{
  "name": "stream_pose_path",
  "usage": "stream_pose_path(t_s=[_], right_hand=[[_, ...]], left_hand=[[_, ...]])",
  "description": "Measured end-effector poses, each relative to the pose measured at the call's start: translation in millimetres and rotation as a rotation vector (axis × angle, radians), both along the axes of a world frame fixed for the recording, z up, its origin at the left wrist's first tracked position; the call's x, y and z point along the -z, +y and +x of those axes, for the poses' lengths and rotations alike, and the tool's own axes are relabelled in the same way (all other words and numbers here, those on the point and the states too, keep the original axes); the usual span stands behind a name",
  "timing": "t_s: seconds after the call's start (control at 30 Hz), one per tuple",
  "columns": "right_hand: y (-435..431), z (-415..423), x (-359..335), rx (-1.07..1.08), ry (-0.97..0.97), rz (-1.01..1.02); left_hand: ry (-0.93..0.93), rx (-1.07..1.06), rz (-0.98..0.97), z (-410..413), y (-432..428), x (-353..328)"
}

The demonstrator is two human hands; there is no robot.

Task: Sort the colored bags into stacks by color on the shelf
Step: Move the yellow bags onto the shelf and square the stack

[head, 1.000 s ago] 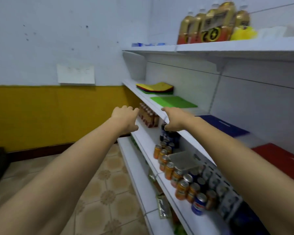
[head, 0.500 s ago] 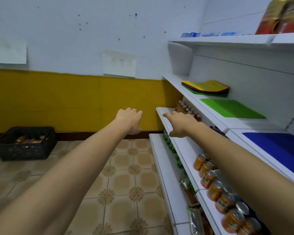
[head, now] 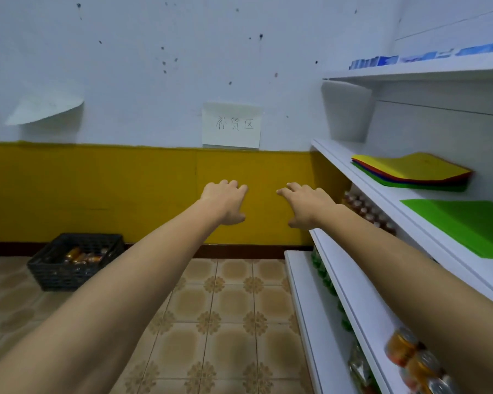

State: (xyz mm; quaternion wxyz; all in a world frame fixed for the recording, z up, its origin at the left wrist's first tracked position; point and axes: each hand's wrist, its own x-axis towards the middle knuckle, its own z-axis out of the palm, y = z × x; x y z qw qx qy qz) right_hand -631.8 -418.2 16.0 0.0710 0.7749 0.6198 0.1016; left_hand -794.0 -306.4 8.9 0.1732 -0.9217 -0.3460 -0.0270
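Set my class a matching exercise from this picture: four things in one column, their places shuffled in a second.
Things
1. mixed bag stack
2. green bag
3. black crate
4. paper sign

Places
A. on the floor
B. stuck to the wall
C. on the shelf, at the wall end
D. on the same shelf, lying alone, nearer the camera

Pairs: 1-C, 2-D, 3-A, 4-B

Right of my right grip, the stack shows yellow over red, dark blue and green edges. Nearer me lies a plain green bag on the white shelf. Beyond both grips the wall is mustard yellow below and speckled pale blue-white above. Under my left grip, the tan floor tiles bear brown flower motifs, and the crate is black.
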Motion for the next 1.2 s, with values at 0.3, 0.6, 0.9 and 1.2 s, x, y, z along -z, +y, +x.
stream_pose_path(t_s=[0.3,0.6,0.9,1.2], right_hand=[[74,94,-8,0.022,0.005,0.013],[92,192,17,0.252,0.088,0.012],[109,305,18,0.664,0.134,0.116],[104,379,6,1.000,0.205,0.240]], left_hand=[[0.002,0.000,-0.003,79,82,-2],[0.039,0.147,-0.055,197,139,20],[0.021,0.491,-0.024,363,214,19],[-0.018,0.790,-0.102,478,263,25]])
